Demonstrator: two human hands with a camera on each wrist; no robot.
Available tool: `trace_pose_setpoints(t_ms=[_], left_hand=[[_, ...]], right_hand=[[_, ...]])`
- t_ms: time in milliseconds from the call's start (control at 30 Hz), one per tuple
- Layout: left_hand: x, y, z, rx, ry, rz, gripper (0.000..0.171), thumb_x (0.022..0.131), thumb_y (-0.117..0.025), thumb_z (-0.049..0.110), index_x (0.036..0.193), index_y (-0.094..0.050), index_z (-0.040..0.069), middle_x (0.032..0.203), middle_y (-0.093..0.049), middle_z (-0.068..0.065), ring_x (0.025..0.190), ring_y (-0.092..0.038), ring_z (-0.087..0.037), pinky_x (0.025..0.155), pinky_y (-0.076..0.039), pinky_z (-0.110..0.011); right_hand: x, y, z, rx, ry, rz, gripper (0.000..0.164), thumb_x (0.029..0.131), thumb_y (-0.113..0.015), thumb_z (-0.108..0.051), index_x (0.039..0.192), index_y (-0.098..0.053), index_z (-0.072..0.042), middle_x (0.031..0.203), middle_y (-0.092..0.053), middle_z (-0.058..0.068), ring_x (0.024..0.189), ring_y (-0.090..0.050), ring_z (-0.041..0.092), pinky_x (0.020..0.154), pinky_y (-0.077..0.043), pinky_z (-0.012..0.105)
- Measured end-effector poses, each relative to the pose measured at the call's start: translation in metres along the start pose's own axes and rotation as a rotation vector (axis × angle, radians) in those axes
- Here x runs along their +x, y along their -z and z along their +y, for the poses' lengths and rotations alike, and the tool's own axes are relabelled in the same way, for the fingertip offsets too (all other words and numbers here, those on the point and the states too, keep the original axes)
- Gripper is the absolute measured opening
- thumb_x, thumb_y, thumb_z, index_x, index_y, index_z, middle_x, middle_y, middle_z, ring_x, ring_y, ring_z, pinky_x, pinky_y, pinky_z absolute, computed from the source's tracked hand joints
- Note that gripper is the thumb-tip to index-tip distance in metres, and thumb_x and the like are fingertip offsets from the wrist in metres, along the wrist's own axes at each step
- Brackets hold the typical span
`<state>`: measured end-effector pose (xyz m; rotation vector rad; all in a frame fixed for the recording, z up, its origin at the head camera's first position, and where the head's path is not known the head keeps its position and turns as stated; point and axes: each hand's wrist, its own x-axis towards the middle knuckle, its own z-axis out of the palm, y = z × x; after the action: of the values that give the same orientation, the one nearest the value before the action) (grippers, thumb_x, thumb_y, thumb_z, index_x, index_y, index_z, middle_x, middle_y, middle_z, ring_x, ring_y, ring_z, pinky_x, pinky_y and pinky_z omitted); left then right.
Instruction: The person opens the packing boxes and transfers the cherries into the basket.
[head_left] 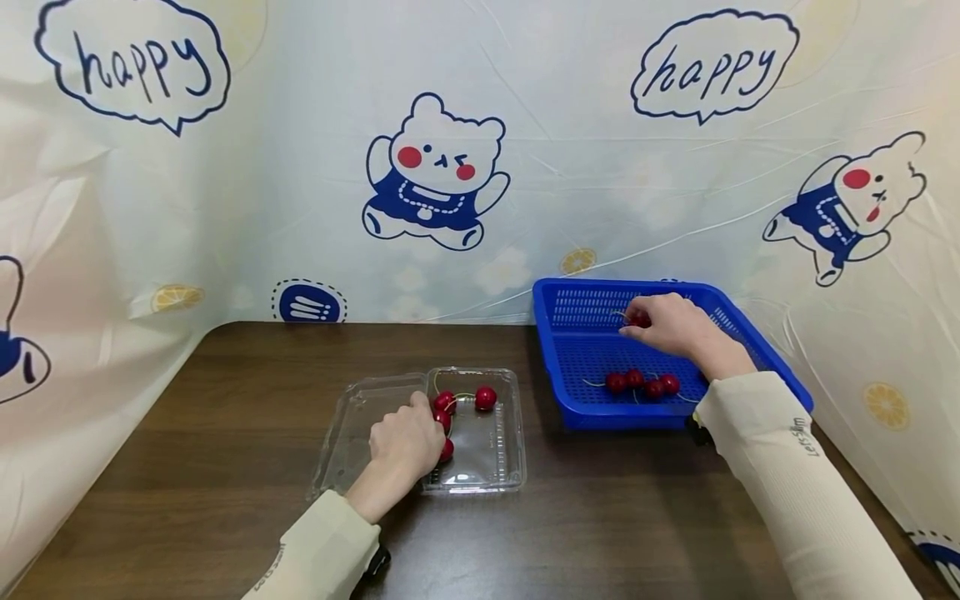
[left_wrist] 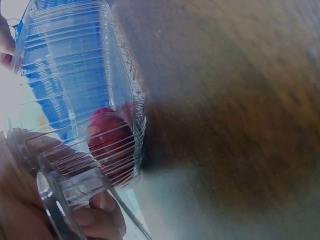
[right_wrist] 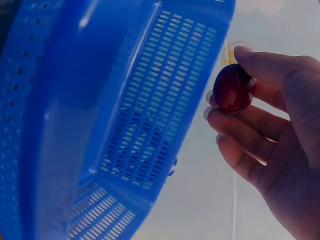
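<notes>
Over the far part of a blue plastic basket, my right hand pinches a dark red cherry between thumb and fingertips. Several more cherries with stems lie on the basket floor near its front side. To the left, a clear plastic clamshell box stands with its lid folded out flat. My left hand grips the box at the hinge side, fingers bent around the edge in the left wrist view. Inside the box are several cherries, some partly hidden behind that hand.
Both containers stand on a dark brown wooden table. A pale cloth printed with cartoon bears hangs behind and along both sides. The basket's right side lies close to the right-hand cloth.
</notes>
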<state>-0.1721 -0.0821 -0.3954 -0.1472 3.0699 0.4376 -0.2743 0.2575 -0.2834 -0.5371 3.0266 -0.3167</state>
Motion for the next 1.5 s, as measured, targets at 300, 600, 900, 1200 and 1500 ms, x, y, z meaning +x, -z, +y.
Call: trace_pose_setpoints(t_ms=[300,600,900,1200,1500], left_hand=[[0.000,0.000,0.000,0.002,0.007,-0.010,0.026,0.090,-0.053,0.025,0.094,-0.051,-0.001,0.083,-0.071,-0.024,0.071,-0.066,-0.042,0.054,-0.052,-0.051],[-0.001,0.002,-0.001,0.004,0.003,-0.011,0.026,0.091,-0.054,0.025,0.094,-0.051,-0.001,0.080,-0.069,-0.023,0.069,-0.066,-0.041,0.053,-0.051,-0.050],[0.000,0.002,0.000,0.005,0.007,-0.019,0.026,0.091,-0.053,0.025,0.094,-0.051,-0.001,0.081,-0.069,-0.022,0.069,-0.066,-0.040,0.052,-0.051,-0.050],[-0.001,0.003,0.000,0.001,0.003,-0.009,0.025,0.090,-0.053,0.024,0.094,-0.051,-0.001,0.081,-0.070,-0.023,0.069,-0.066,-0.041,0.052,-0.051,-0.050],[0.000,0.001,0.000,0.001,0.001,-0.006,0.025,0.090,-0.053,0.024,0.094,-0.051,-0.001,0.082,-0.070,-0.023,0.070,-0.066,-0.042,0.052,-0.051,-0.051]], right_hand=[[-0.001,-0.007,0.008,0.016,-0.020,-0.027,0.031,0.090,-0.066,-0.022,0.111,-0.065,0.001,0.103,-0.070,0.024,0.087,-0.065,0.033,0.081,-0.054,0.057],[0.000,-0.018,0.018,-0.017,-0.017,-0.099,0.028,0.088,-0.068,-0.021,0.107,-0.067,0.001,0.098,-0.072,0.021,0.082,-0.064,0.029,0.080,-0.055,0.055],[0.001,-0.028,0.024,-0.067,-0.003,-0.204,0.023,0.086,-0.070,-0.022,0.095,-0.067,-0.001,0.082,-0.069,0.013,0.066,-0.058,0.021,0.065,-0.056,0.041],[-0.001,-0.032,0.024,-0.074,-0.023,-0.231,0.025,0.087,-0.069,-0.025,0.096,-0.066,-0.001,0.080,-0.068,0.012,0.063,-0.058,0.020,0.063,-0.056,0.041],[-0.001,-0.036,0.022,-0.090,-0.029,-0.269,0.027,0.087,-0.069,-0.027,0.098,-0.067,-0.002,0.081,-0.068,0.013,0.066,-0.059,0.022,0.065,-0.058,0.042]])
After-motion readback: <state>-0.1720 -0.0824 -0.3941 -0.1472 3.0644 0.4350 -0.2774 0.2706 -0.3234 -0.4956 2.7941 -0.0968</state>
